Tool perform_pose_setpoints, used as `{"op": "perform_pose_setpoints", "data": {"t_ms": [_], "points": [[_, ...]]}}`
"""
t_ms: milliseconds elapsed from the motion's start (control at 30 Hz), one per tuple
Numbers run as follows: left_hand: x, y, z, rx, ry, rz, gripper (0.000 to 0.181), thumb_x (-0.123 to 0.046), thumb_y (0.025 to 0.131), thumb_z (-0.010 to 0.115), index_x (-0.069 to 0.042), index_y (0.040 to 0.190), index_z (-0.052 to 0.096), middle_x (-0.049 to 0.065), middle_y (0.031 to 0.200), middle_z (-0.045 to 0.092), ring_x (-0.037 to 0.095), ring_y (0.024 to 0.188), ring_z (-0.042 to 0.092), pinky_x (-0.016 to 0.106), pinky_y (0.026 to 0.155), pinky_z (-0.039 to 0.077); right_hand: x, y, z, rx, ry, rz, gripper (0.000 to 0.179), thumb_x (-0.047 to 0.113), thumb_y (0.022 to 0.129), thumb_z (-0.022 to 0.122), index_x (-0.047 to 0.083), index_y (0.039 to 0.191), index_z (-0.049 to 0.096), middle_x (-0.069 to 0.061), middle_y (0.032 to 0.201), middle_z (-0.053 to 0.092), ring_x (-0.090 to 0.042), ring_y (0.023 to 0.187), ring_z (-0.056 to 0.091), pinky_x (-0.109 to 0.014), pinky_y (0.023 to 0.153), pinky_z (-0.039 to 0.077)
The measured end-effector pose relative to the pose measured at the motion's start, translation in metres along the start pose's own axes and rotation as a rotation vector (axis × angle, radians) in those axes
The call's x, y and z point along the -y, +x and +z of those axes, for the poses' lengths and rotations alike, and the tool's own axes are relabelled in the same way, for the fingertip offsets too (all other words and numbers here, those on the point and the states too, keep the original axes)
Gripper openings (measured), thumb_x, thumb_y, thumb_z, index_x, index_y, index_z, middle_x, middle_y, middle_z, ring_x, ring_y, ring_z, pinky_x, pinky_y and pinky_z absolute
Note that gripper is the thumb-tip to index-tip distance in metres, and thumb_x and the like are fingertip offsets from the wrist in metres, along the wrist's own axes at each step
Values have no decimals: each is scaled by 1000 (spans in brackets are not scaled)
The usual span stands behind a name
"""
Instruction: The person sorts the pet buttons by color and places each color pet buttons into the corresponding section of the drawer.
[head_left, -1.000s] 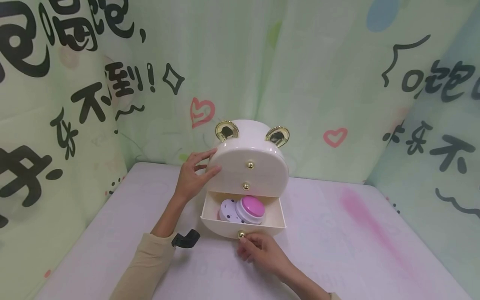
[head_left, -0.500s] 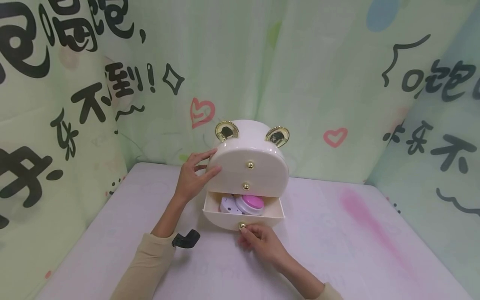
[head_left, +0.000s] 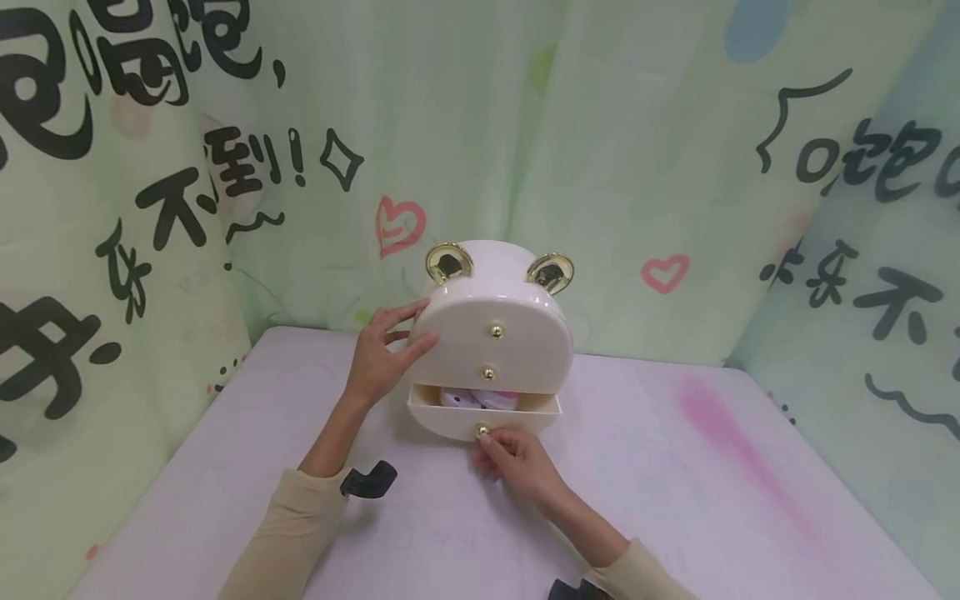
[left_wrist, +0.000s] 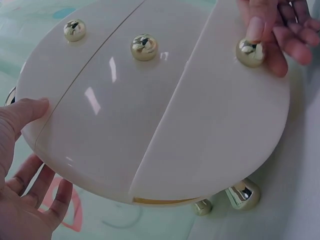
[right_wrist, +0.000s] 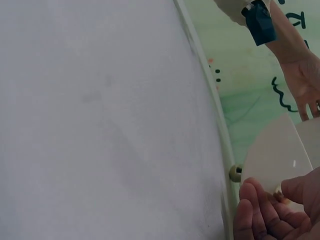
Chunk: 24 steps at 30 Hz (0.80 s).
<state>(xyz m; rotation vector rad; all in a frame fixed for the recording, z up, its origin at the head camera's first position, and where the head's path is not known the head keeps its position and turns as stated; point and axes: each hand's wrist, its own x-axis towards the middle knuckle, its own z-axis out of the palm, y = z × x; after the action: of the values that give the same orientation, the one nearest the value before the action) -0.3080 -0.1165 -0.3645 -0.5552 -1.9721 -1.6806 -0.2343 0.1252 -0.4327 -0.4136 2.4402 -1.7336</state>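
A glossy white drawer box with gold ear-like loops stands on the table. Its bottom drawer is pulled out part way. Inside lie a black-spotted white item and a round white-and-pink one, mostly hidden by the drawer front. My right hand pinches the drawer's gold knob between thumb and index finger. On the box's left side, my left hand holds the edge, thumb on the front face and fingers behind it. Two more gold knobs show on the upper drawers, which are closed.
The pale table has a pink streak on its right. Behind it hangs a light green curtain with black lettering and red hearts. A black wrist mount juts from the left sleeve. Small gold feet support the box.
My right hand has pushed the bottom drawer inward by its knob, and less of the items shows. The left hand stays on the box's side.
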Motion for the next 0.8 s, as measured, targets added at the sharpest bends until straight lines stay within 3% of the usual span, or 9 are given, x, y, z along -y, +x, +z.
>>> {"op": "perform_pose_setpoints", "data": {"t_ms": [233, 533, 800], "points": [[-3, -1, -2, -2, 11, 15, 52, -9, 86, 83, -6, 135, 67, 18, 125, 61, 29, 125, 56, 51, 98, 54, 0, 14, 1, -39, 9, 6, 29, 14, 104, 59, -13, 102, 68, -24, 89, 72, -14, 71, 62, -26, 64, 53], [-5, -1, 2, 12, 9, 6, 53, -8, 86, 82, -6, 136, 66, 17, 126, 60, 30, 126, 56, 51, 98, 54, -3, 25, -2, -94, 4, 25, 30, 12, 105, 57, -15, 102, 67, -23, 88, 73, -12, 70, 62, -23, 62, 52], [-4, -1, 4, 6, 13, -5, 53, -11, 86, 83, -8, 136, 66, 15, 127, 61, 27, 126, 56, 48, 98, 54, -2, 21, -7, -87, 19, 64, 30, 14, 104, 59, -14, 109, 67, -23, 93, 74, -12, 75, 64, -25, 65, 54]]}}
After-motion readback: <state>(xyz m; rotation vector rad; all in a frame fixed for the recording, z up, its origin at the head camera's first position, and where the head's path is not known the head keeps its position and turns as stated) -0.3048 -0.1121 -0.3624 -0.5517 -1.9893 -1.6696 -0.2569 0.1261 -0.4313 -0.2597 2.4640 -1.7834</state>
